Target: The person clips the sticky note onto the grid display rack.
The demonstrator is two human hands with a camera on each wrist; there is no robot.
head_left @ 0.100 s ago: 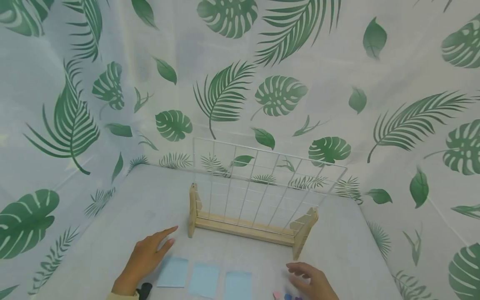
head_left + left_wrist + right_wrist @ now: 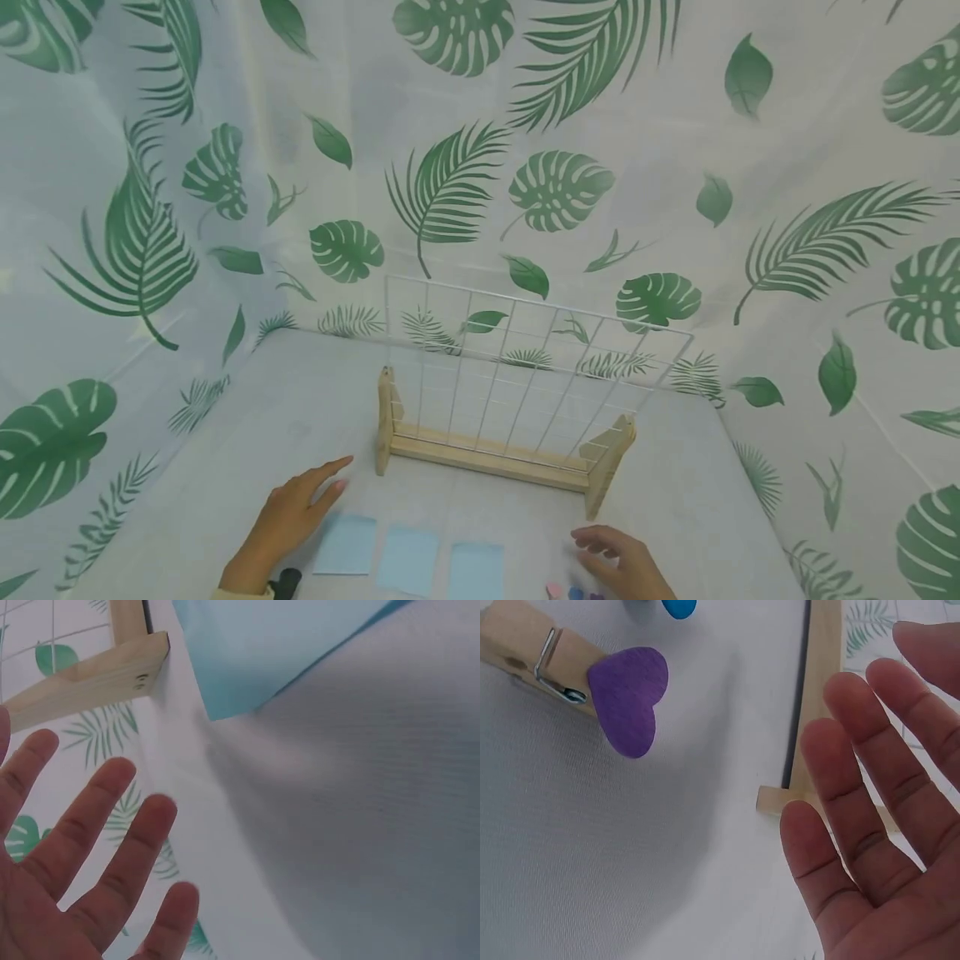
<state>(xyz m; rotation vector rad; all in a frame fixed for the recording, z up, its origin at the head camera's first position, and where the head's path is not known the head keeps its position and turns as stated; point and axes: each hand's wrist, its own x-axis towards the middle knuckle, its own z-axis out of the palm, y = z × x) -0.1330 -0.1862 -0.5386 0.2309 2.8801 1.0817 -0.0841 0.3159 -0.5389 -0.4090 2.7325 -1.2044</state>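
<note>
My left hand (image 2: 288, 512) hovers over the table to the left of a row of three light blue paper sheets (image 2: 408, 560), fingers extended and holding nothing. In the left wrist view its fingers are spread, with a corner of one blue sheet (image 2: 240, 660) beyond them. My right hand (image 2: 624, 562), relaxed and holding nothing, is at the lower right. Near it lies a wooden clothespin (image 2: 562, 664) with a purple heart (image 2: 630, 697) on its end. A pink piece (image 2: 553, 591) and a blue piece (image 2: 576, 593) sit beside it, partly cut off by the frame edge.
Behind the hands stands a white wire grid (image 2: 517, 375) upright in a wooden stand (image 2: 487, 463). Leaf-printed white sheeting (image 2: 465, 108) surrounds the white table (image 2: 315, 400) at the back and sides.
My left hand has shifted very slightly left and down. Otherwise the scene looks the same.
</note>
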